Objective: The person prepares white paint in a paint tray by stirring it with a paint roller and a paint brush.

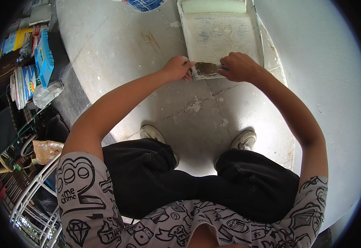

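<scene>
My right hand (240,67) is closed around the handle end of what looks like a putty knife (206,70). Its wide, brownish blade lies across the near end of a paint-smeared roller tray (226,43). At the tray's near left corner is my left hand (178,68), closed on the rim with the thumb over the top, close to the blade's left end. A pale paint roller (213,6) rests across the far end of the tray. Dried whitish paint with bluish-grey streaks covers the tray's floor.
A blue and white bucket (145,3) stands beyond the tray. The paint-spotted tile floor (197,105) lies between my shoes. At the left are a blue plastic lid or case (44,58), a white wire rack (36,194) and clutter. A white wall (325,82) rises on the right.
</scene>
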`<move>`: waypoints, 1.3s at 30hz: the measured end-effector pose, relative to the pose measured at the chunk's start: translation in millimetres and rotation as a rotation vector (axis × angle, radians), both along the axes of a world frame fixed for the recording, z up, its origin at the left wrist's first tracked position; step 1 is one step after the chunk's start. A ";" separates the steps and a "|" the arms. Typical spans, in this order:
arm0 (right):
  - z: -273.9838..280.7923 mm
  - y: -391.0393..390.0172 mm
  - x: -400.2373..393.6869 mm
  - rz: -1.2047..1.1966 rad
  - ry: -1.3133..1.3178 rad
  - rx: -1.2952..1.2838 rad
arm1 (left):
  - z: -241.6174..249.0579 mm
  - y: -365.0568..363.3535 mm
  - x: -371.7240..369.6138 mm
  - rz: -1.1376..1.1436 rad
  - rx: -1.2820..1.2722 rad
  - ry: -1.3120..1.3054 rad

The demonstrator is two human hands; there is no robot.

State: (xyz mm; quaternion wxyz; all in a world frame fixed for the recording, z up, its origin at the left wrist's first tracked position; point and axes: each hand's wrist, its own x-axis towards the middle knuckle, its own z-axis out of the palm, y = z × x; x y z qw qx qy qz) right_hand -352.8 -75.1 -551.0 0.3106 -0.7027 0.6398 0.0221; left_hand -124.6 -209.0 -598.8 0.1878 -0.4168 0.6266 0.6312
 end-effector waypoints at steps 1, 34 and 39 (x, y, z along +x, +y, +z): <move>5.7 -3.7 -4.1 -0.022 0.023 0.009 | -1.3 -0.9 -0.5 0.001 0.006 0.012; 62.0 1.9 -17.7 -0.164 0.159 -0.007 | -3.9 10.8 -9.2 -0.078 -0.030 0.014; 63.0 -1.7 -25.4 -0.199 0.135 -0.078 | -11.3 6.4 -5.1 -0.272 -0.222 0.049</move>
